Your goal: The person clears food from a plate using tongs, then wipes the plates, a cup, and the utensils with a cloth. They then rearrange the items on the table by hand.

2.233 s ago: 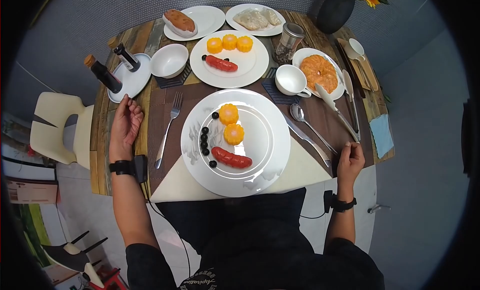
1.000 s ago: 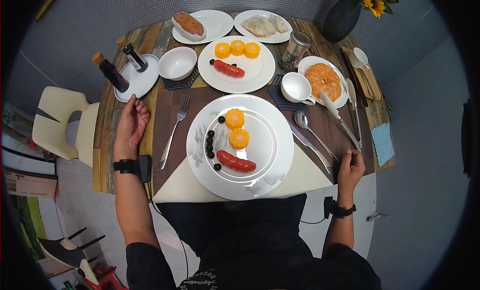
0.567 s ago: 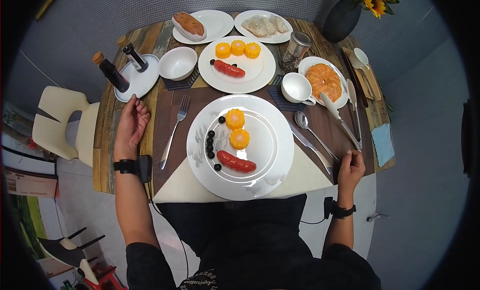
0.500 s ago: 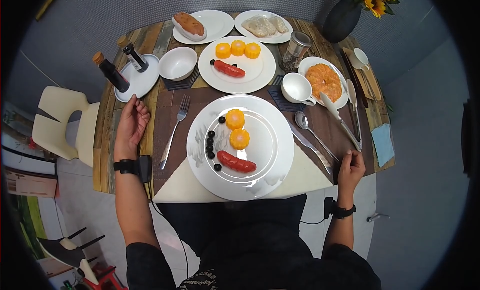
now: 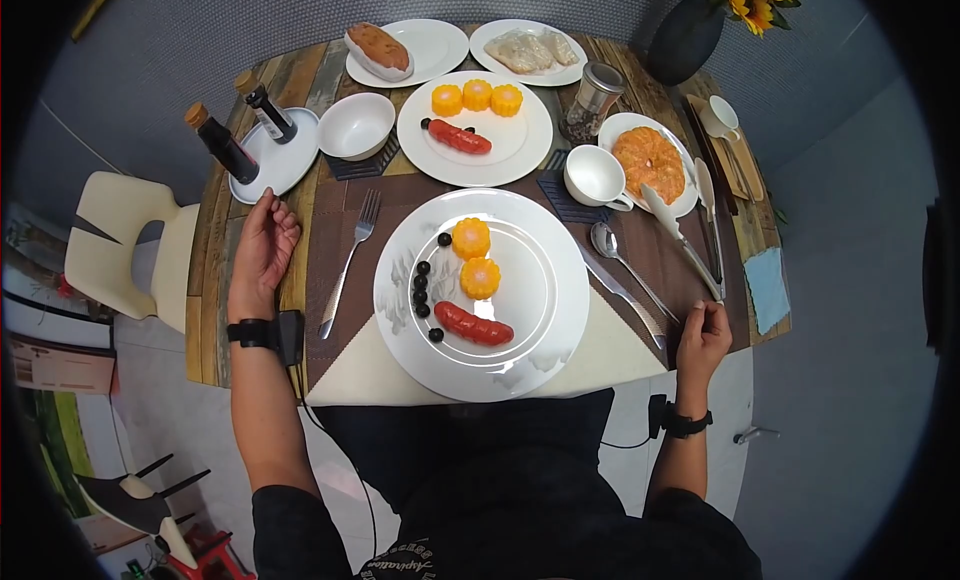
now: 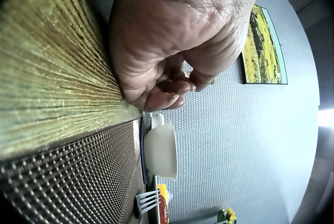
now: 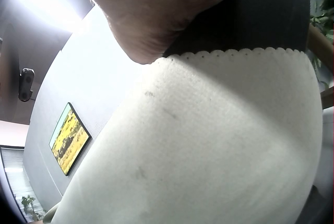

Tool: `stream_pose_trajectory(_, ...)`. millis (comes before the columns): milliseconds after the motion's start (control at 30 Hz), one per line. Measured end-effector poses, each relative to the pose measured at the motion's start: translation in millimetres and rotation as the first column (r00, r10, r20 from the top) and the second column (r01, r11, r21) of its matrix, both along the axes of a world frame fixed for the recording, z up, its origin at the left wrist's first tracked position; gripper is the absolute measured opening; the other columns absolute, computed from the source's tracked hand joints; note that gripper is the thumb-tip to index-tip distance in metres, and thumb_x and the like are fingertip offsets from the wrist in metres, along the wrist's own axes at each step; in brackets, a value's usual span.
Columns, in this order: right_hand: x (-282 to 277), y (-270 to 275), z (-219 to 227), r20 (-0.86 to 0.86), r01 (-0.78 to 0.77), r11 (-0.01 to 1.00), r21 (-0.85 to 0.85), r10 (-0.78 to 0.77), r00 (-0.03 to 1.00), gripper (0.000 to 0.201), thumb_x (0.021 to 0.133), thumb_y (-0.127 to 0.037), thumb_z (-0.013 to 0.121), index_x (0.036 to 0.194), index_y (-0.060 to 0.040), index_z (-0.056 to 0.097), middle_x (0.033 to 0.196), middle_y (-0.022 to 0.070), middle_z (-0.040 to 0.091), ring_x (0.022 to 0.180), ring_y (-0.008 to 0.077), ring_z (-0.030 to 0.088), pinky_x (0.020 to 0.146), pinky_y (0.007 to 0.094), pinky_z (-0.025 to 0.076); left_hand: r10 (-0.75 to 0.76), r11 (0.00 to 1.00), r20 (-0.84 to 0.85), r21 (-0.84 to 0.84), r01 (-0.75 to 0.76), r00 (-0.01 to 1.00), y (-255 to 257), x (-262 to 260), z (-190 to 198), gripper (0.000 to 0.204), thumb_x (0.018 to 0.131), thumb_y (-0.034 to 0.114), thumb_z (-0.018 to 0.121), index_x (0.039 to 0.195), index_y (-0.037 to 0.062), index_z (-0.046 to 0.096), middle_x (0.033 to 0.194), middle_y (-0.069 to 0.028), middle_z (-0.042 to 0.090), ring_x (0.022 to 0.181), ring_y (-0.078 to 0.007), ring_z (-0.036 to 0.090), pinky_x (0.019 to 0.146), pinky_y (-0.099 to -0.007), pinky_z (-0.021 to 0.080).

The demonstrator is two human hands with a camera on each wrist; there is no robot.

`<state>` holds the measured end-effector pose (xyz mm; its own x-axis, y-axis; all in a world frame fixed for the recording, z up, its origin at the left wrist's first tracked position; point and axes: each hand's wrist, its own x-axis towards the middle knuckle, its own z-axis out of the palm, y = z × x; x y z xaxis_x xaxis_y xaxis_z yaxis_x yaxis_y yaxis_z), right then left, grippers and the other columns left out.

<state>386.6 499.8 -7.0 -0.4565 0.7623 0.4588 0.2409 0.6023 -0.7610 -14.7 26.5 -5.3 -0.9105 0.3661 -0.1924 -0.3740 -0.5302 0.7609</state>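
My left hand (image 5: 266, 242) rests on the wooden tabletop left of the fork (image 5: 350, 265), fingers loosely curled and holding nothing. In the left wrist view the same hand (image 6: 177, 41) lies on its side on the wood. My right hand (image 5: 704, 334) is at the front right of the table, loosely curled, its fingertips right by the handle ends of the tongs (image 5: 690, 255). Between the hands stands a large plate (image 5: 545, 270) with two corn pieces (image 5: 471, 237), a red sausage (image 5: 474, 324) and several black olives (image 5: 420, 283). A knife (image 5: 625, 300) and a spoon (image 5: 632, 268) lie right of it.
Behind are a serving plate (image 5: 525, 150) with corn and sausage, a white bowl (image 5: 356, 126), a cup (image 5: 595, 176) and a round pastry (image 5: 647, 160). Two dark bottles (image 5: 220, 145) stand on a tray (image 5: 283, 180) at left. A glass jar (image 5: 592, 100) and a dark vase (image 5: 685, 42) stand farther back.
The head view shifted slightly between the oldest frame and the one after it, so the table appears a little lower and to the right. Both hands and the tableware stay in place.
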Motion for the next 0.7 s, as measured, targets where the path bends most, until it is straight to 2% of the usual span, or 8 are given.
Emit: stream_pose_trajectory(700, -1.8, -3.8, 5.1, 0.017, 0.015, 1.0, 0.009, -0.015, 1.0, 0.02, 0.1, -0.011, 0.062, 0.086, 0.0027, 0.06, 0.069, -0.0017, 0.055, 0.065, 0.0048, 0.047, 0.058, 0.0234, 0.039, 0.0, 1.0, -0.014, -0.002, -0.001, 1.0, -0.7, -1.0, -1.5, 0.022, 0.105, 0.026, 0.06, 0.091, 0.0099, 0.055, 0.076, 0.0009, 0.053, 0.07, -0.0097, 0.055, 0.059, -0.022, 0.049)
